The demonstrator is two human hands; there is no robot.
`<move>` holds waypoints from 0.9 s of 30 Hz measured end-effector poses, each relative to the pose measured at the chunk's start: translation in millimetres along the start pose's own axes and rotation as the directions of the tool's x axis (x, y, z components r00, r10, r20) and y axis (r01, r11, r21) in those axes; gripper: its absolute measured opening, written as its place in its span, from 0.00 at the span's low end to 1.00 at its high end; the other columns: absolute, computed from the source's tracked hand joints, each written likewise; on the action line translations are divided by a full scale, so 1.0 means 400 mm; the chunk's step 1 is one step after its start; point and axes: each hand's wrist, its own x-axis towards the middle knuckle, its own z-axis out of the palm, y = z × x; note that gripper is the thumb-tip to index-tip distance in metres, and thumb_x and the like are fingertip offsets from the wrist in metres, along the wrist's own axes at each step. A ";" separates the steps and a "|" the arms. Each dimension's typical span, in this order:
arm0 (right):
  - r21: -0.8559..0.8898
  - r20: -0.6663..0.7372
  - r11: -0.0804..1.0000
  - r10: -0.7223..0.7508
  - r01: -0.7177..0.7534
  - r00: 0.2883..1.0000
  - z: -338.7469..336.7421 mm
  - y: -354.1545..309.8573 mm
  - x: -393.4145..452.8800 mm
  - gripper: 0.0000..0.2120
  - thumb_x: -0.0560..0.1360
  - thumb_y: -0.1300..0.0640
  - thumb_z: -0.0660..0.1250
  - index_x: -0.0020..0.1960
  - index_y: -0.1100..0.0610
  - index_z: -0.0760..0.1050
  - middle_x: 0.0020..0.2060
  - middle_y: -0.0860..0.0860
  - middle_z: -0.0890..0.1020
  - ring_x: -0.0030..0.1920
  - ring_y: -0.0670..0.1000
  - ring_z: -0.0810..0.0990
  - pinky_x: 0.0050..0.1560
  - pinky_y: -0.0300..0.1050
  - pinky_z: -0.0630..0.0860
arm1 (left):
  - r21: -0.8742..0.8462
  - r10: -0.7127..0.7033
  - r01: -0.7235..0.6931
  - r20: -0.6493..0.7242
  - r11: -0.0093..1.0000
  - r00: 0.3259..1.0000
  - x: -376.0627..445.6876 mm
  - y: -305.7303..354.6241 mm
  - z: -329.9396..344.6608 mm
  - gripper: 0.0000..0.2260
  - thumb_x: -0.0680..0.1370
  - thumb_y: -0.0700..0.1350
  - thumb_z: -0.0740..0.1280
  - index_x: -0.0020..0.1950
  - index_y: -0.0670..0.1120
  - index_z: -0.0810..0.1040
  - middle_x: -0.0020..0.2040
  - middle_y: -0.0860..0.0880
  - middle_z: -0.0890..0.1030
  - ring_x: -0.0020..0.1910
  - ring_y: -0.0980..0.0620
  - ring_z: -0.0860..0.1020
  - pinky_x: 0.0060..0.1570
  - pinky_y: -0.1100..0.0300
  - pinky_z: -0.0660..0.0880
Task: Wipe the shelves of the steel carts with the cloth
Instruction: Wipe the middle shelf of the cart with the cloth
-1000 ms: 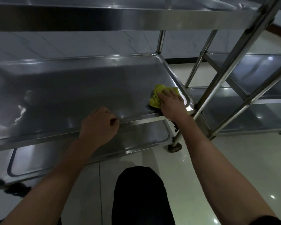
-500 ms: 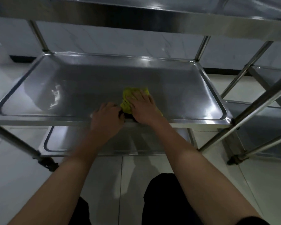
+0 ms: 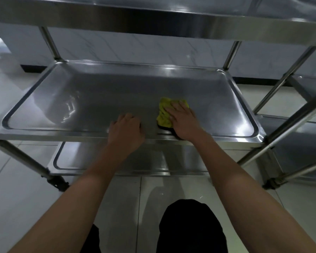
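Note:
A yellow-green cloth (image 3: pixel 163 111) lies crumpled on the middle shelf (image 3: pixel 102 92) of the steel cart, right of centre near the front rim. My right hand (image 3: pixel 182 121) presses flat on the cloth with straight fingers. My left hand (image 3: pixel 126 132) rests over the shelf's front rim just left of the cloth, fingers curled on the rim's edge. The cart's top shelf (image 3: pixel 153 17) runs across above, and its bottom shelf (image 3: pixel 153 161) shows below my forearms.
A second steel cart (image 3: pixel 299 136) stands close on the right, its posts slanting beside the first cart's right corner. Castor wheels (image 3: pixel 59 184) sit on the pale tiled floor. A white marbled wall is behind. My dark-clothed knees are at the bottom.
My right hand slid the cloth from the shelf's right end to the centre, then slightly back to the right. My left hand stayed on the front rim.

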 end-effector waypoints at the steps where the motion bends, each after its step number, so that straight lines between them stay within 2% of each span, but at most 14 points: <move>1: -0.006 -0.017 1.000 0.007 -0.007 1.000 -0.008 0.028 -0.008 0.22 0.84 0.54 0.52 0.77 0.46 0.61 0.79 0.49 0.59 0.79 0.55 0.54 0.76 0.57 0.53 | 0.004 0.017 -0.017 -0.001 1.000 1.000 0.008 0.022 0.002 0.11 0.76 0.48 0.62 0.54 0.46 0.79 0.56 0.46 0.76 0.61 0.43 0.73 0.56 0.46 0.72; 6: 0.021 -0.060 0.994 0.107 -0.106 0.993 -0.063 0.175 -0.061 0.21 0.83 0.56 0.54 0.75 0.48 0.66 0.76 0.51 0.64 0.77 0.56 0.57 0.75 0.59 0.56 | -0.128 0.217 -0.213 0.021 0.969 0.976 0.056 0.216 0.044 0.14 0.79 0.50 0.59 0.61 0.52 0.78 0.60 0.48 0.77 0.64 0.45 0.72 0.59 0.45 0.69; 9: 0.016 -0.071 0.981 0.194 -0.194 0.978 -0.102 0.265 -0.105 0.22 0.82 0.57 0.55 0.75 0.49 0.66 0.76 0.51 0.64 0.77 0.57 0.57 0.74 0.60 0.59 | -0.098 0.271 -0.262 0.082 0.960 0.959 0.075 0.314 0.074 0.15 0.80 0.51 0.58 0.62 0.52 0.78 0.63 0.48 0.75 0.64 0.43 0.72 0.59 0.44 0.69; 12: -0.022 -0.099 0.958 0.282 -0.286 0.954 -0.137 0.361 -0.146 0.23 0.81 0.58 0.56 0.75 0.50 0.66 0.75 0.52 0.65 0.77 0.58 0.57 0.75 0.60 0.57 | -0.049 0.225 -0.221 0.103 0.974 0.969 0.079 0.345 0.092 0.13 0.79 0.52 0.59 0.55 0.50 0.80 0.58 0.47 0.75 0.60 0.42 0.74 0.55 0.44 0.72; 16: 0.006 -0.127 0.930 0.366 -0.368 0.922 -0.156 0.421 -0.174 0.25 0.80 0.59 0.57 0.76 0.49 0.64 0.77 0.51 0.62 0.79 0.58 0.52 0.75 0.63 0.51 | -0.019 0.229 -0.229 0.086 0.973 0.970 0.080 0.344 0.106 0.12 0.78 0.54 0.61 0.57 0.53 0.80 0.59 0.49 0.75 0.60 0.44 0.74 0.56 0.45 0.71; 23: -0.010 -0.128 0.935 0.350 -0.354 0.928 -0.151 0.399 -0.170 0.23 0.82 0.57 0.54 0.77 0.48 0.63 0.78 0.48 0.60 0.79 0.57 0.50 0.77 0.64 0.47 | -0.105 0.262 -0.260 0.002 0.960 0.965 0.075 0.308 0.100 0.12 0.77 0.55 0.63 0.57 0.58 0.81 0.58 0.56 0.79 0.58 0.47 0.78 0.56 0.49 0.74; 25: -0.017 -0.126 0.937 0.345 -0.350 0.930 -0.150 0.389 -0.166 0.23 0.82 0.56 0.53 0.77 0.47 0.62 0.78 0.48 0.60 0.79 0.57 0.50 0.77 0.64 0.46 | -0.157 0.224 -0.222 -0.005 0.962 0.975 0.078 0.277 0.087 0.14 0.76 0.57 0.64 0.60 0.61 0.79 0.60 0.59 0.80 0.60 0.48 0.79 0.56 0.52 0.74; 27: -0.011 -0.112 0.939 0.340 -0.344 0.934 -0.147 0.378 -0.159 0.22 0.83 0.55 0.53 0.77 0.47 0.62 0.78 0.48 0.60 0.79 0.56 0.50 0.77 0.63 0.46 | -0.219 0.169 -0.174 -0.040 0.960 0.985 0.082 0.240 0.069 0.15 0.76 0.56 0.66 0.62 0.61 0.79 0.63 0.58 0.80 0.63 0.48 0.77 0.59 0.52 0.73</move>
